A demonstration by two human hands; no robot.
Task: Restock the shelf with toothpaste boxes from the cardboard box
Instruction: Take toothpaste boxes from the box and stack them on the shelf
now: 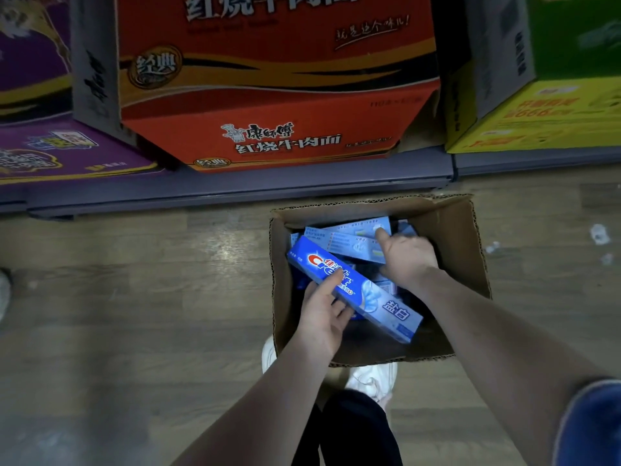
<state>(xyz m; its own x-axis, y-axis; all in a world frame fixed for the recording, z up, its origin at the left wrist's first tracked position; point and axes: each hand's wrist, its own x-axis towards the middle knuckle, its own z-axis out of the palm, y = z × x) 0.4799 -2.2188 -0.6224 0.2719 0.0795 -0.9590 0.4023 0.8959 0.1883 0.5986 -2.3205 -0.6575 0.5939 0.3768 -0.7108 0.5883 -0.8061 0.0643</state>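
My right hand [408, 255] reaches among blurred toothpaste boxes [356, 238] in the cardboard box [453, 230], its fingers hidden, grip unclear. My left hand [321, 311] grips one toothpaste box [356, 290]; noodle cartons [279, 79] fill the shelf [235, 190].

Open-topped cardboard box [450, 230], shelf [235, 190] behind

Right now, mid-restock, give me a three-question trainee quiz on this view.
1. True or false: the left hand holds a blue Crest toothpaste box.
2. The right hand is: A) on the shelf edge B) inside the cardboard box C) on the red noodle carton.
3. Fill in: the cardboard box sits on the ____.

Key: 1 true; 2 B; 3 floor.
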